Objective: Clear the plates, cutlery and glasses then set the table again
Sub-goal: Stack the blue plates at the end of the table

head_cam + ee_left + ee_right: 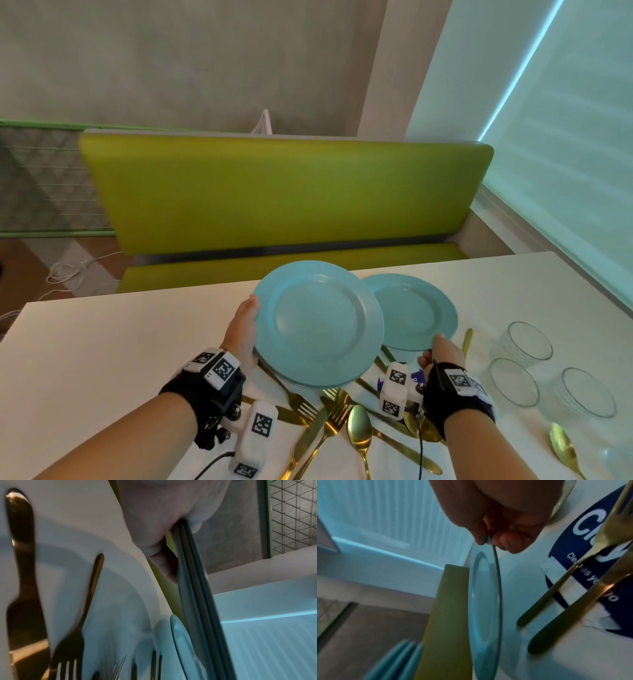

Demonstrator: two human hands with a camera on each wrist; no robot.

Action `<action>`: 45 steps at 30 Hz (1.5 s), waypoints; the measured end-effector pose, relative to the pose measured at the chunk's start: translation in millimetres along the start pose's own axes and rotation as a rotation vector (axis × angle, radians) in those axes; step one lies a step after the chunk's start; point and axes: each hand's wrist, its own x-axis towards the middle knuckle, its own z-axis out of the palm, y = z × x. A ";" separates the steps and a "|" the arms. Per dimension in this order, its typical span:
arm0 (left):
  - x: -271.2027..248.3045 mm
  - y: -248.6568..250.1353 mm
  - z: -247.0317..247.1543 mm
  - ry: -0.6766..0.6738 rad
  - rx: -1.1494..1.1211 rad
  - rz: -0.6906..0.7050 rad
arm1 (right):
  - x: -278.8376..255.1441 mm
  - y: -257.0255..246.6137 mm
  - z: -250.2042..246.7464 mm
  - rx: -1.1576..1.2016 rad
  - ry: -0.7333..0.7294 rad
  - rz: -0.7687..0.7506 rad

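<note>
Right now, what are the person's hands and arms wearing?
Both hands, left and right, are bare, as are the forearms: no sleeves. Each wrist carries a black strap with white blocks printed with black-and-white square markers. A thin black cable hangs below the right wrist, and another leaves the left rig.

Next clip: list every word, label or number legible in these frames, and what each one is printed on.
"Cle": large white letters, cut off by a gold fork, on the blue-and-white printed sheet under the cutlery.
"Cle... as yo... go": smaller white line on the same sheet, partly hidden by gold cutlery handles.
Black-and-white square code markers on the wrist rigs: patterns only, no text.
The plates and glasses show no lettering.
</note>
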 end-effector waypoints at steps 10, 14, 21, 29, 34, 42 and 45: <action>-26.5 -0.8 -7.2 -0.095 0.069 -0.026 | -74.1 30.1 4.9 -0.053 -0.009 -0.119; -42.4 2.1 -28.6 -0.120 0.135 0.009 | -114.0 62.6 16.2 -0.215 -0.114 -0.165; -70.7 14.4 -96.3 -0.100 0.288 0.133 | -189.9 109.6 34.4 -0.027 -0.082 -0.044; -80.8 16.7 -179.3 0.057 0.827 0.323 | -236.2 172.3 75.6 -0.077 -0.079 -0.066; -70.0 13.9 -222.0 0.132 0.803 0.267 | -259.4 203.7 111.6 -0.177 -0.081 -0.137; -72.5 13.4 -277.7 0.222 0.804 0.223 | -295.8 232.3 153.1 -0.162 -0.171 -0.068; -69.6 8.2 -298.6 0.242 0.827 0.225 | -299.0 243.4 164.4 -0.305 -0.192 -0.122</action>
